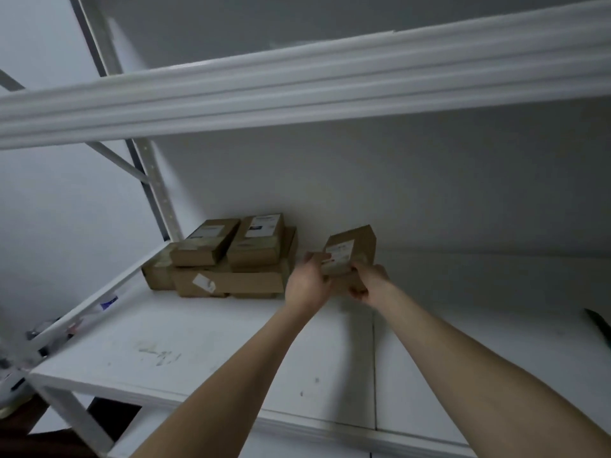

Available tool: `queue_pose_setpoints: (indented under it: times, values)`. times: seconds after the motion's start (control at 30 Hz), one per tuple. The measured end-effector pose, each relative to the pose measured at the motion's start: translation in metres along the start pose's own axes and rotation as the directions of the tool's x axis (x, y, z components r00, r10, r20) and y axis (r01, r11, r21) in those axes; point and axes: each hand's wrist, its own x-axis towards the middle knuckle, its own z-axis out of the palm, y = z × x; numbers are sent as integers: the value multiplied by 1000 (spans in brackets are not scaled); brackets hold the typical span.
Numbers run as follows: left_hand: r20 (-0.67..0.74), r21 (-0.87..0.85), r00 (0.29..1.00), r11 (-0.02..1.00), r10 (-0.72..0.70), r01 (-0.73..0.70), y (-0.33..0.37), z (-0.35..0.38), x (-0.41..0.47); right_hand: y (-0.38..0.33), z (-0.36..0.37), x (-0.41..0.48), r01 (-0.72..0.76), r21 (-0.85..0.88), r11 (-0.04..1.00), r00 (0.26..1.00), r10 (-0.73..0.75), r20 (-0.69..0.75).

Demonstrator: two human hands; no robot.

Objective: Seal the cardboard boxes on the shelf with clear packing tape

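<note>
Item: small labelled cardboard box (351, 251), tilted, at the back of the white shelf (198, 342), just right of the stacked boxes (231, 259). Probably light, stiff, with crushable corners, so hold it by the side walls. Your left hand (307, 280) and right hand (368, 280) grip its near end, fingers curled round both sides.

Two long, slim forearms, bare right up to the wrists. The left hand (307, 281) shows at nine o'clock of the right hand (367, 283); both are bare, knuckles plain.
</note>
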Motion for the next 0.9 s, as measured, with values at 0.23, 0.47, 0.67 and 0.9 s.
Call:
queue_pose_setpoints:
  times: [0.23, 0.47, 0.67, 0.9]
  values:
    - [235, 105, 971, 994, -46, 22, -64, 4, 30, 41, 52, 61, -19, -76, 997, 999, 17, -27]
    - [296, 120, 955, 992, -5, -31, -92, 12, 52, 55, 73, 86, -16, -495, 869, 994, -40, -102]
    - [315, 90, 949, 996, -18, -11, -76, 31, 71, 39, 58, 67, 81, -654, 753, 993, -120, -15]
    - [399, -6, 912, 995, 96, -102, 9, 95, 71, -7, -68, 28, 18, -783, 621, 920, -317, -231]
